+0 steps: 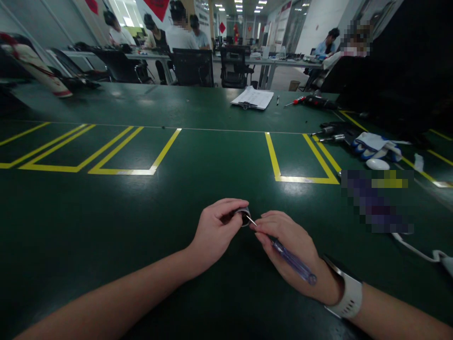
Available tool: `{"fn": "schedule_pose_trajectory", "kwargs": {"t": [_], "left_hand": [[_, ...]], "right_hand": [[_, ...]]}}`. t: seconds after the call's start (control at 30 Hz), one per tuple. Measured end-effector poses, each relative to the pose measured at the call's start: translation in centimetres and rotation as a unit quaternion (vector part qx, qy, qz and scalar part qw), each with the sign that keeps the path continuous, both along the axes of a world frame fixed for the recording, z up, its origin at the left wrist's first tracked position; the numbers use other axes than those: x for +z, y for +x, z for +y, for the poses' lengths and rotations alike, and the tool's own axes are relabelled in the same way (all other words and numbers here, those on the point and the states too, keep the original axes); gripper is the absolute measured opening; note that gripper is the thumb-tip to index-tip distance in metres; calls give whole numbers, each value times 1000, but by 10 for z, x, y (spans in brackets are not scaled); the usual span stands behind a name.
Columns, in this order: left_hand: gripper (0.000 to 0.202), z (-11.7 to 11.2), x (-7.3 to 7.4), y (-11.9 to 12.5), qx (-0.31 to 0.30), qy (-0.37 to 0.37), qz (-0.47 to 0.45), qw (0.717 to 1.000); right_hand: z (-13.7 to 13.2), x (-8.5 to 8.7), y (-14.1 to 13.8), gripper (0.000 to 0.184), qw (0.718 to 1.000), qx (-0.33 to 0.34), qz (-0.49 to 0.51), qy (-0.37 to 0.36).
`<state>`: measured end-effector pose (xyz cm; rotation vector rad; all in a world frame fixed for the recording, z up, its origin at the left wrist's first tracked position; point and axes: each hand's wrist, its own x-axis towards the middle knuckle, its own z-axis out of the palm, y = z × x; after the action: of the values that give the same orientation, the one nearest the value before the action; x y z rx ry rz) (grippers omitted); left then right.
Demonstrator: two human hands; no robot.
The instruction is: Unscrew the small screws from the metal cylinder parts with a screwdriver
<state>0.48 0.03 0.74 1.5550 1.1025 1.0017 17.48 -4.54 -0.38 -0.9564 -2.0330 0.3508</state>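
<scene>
Past forearms point(138, 289), pinches ring point(244, 210) in left hand point(216, 232), aims screwdriver point(294, 262) gripped in right hand point(292, 245) toward ten o'clock, at ring's mouth.

- You can read no words or numbers.
- On the red sign point(156, 7), you find marks too blurred.
- On the white wall panel point(202, 8), they are too small.
</scene>
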Motion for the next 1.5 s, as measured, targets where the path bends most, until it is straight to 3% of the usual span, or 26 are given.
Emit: {"fn": "schedule_pose_trajectory", "kwargs": {"t": [0.2, 0.37, 0.53, 0.67, 0.77, 0.9, 1.03, 1.17, 1.23, 1.37, 1.5], "left_hand": [[22, 0, -1, -1, -1, 0, -1, 1000], [22, 4, -6, -2, -10, -31, -14, 999], [41, 22, -17, -10, -15, -41, -25, 999], [42, 43, -27, -21, 4, -8, 5, 1000], [39, 59, -32, -31, 20, 56, 45, 997], [36, 77, -34, -42, 28, 147, 178, 972], [39, 93, -28, -48, 7, 225, 324, 919], [38, 110, -24, -46, -7, 241, 402, 883], [30, 118, -24, -44, -6, 226, 402, 887], [32, 122, -29, -41, -18, 182, 282, 942], [37, 111, -29, -37, -70, 174, 181, 965]], "right_hand": [[-1, -3, 1, 22, 1000, 1, -16, 14], [0, -1, 1, 18, 999, -13, 31, -22], [4, 0, 3, 10, 986, -72, 87, -124], [11, -3, 5, 12, 965, -84, 118, -218], [17, -4, 6, 15, 947, -93, 144, -271], [22, -5, 9, 19, 919, -100, 178, -338], [25, -2, 11, 18, 898, -100, 181, -387], [36, 6, 11, 16, 883, -48, 232, -406], [45, 13, 7, 19, 879, -6, 280, -386], [63, 23, -7, 27, 856, 43, 389, -336], [71, 18, -19, 17, 844, 52, 447, -291]]}}
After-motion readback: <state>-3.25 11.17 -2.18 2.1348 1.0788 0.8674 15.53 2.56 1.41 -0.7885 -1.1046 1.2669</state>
